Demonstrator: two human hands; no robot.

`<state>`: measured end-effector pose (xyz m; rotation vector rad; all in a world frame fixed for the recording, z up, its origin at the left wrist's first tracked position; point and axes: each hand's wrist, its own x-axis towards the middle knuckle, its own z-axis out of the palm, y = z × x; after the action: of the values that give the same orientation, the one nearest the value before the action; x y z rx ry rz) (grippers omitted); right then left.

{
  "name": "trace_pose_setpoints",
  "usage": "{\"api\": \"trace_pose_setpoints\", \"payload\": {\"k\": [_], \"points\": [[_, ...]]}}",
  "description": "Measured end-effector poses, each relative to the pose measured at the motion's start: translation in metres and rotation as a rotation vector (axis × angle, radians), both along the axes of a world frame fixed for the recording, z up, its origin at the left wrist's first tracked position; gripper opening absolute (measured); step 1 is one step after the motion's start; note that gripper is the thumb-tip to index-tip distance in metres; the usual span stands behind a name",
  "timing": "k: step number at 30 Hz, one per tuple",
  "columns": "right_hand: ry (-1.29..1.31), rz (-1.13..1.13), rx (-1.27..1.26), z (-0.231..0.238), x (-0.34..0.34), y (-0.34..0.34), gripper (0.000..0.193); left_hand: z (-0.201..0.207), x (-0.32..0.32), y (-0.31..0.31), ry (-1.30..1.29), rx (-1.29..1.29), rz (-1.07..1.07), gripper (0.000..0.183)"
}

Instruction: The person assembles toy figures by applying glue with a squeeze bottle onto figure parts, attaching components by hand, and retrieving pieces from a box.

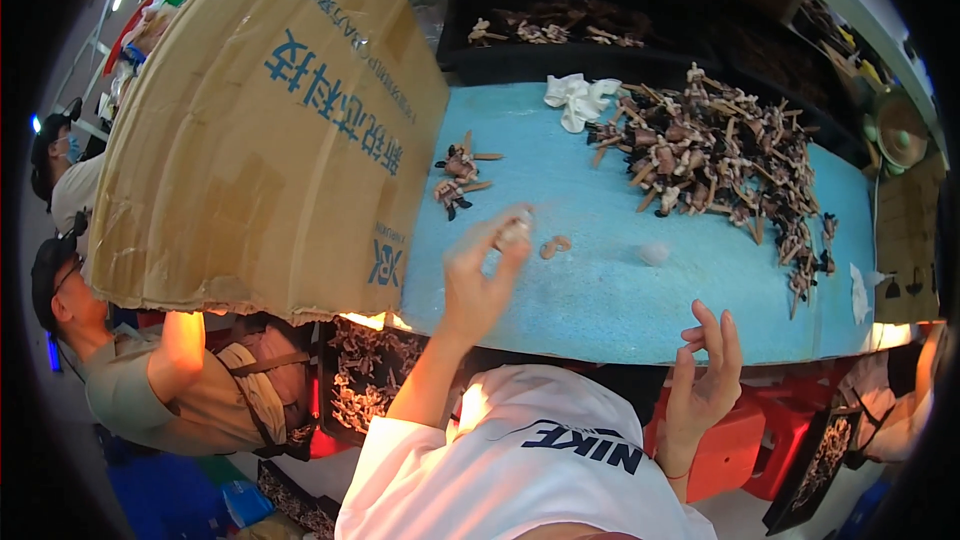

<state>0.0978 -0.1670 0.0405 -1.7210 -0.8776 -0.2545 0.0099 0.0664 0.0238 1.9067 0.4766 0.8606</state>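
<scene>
So the left hand (478,278) is doing the pinching here: thumb and fingertips are closing around a small pale bit (515,230), other fingers curling in behind. It's blurring, so I can't tell exactly what it is. From its size against the fingers I'd guess it's light, and a fingertip pinch at its edges should be plenty; whether it's soft or stiff, no idea. The tan pieces (549,250) are lying just right of those fingertips on the blue mat (560,320). They look thin and smooth, so they're probably a bit slippery lying flat; I'd be going for the rim with a nail. Two figures (459,166) are sitting just beyond the left hand, a little to its left. My guess is stiff, light plastic with breakable thin limbs, so I'd be taking the torso. The right hand (705,390) is hanging well off to the right by the mat's near edge, fingers loosely spread, holding nothing I can see. A white puff (654,255) is resting ahead of it, probably soft and squashy. Farther out, the pile (715,155) is sprawling beyond both hands, with a crumpled tissue (578,100) beside it and a black bin (500,65) behind.
</scene>
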Motion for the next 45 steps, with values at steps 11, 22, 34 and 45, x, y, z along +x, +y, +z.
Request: {"api": "trace_pose_setpoints", "payload": {"k": [11,22,34,45], "points": [[-0.042,0.012,-0.17,-0.002,0.003,0.01,0.042,-0.07,-0.001,0.044,0.305,0.084,0.22,0.034],[-0.068,0.03,-0.204,-0.005,0.006,0.01,0.033,-0.058,0.024,0.094,0.339,0.695,0.464,0.038],[-0.086,0.053,-0.224,-0.007,0.004,0.007,0.03,-0.095,0.044,0.125,0.452,0.758,0.41,0.039],[-0.124,0.014,-0.23,-0.004,0.009,-0.006,0.028,-0.038,0.103,0.11,0.162,0.556,0.275,0.025]]}}
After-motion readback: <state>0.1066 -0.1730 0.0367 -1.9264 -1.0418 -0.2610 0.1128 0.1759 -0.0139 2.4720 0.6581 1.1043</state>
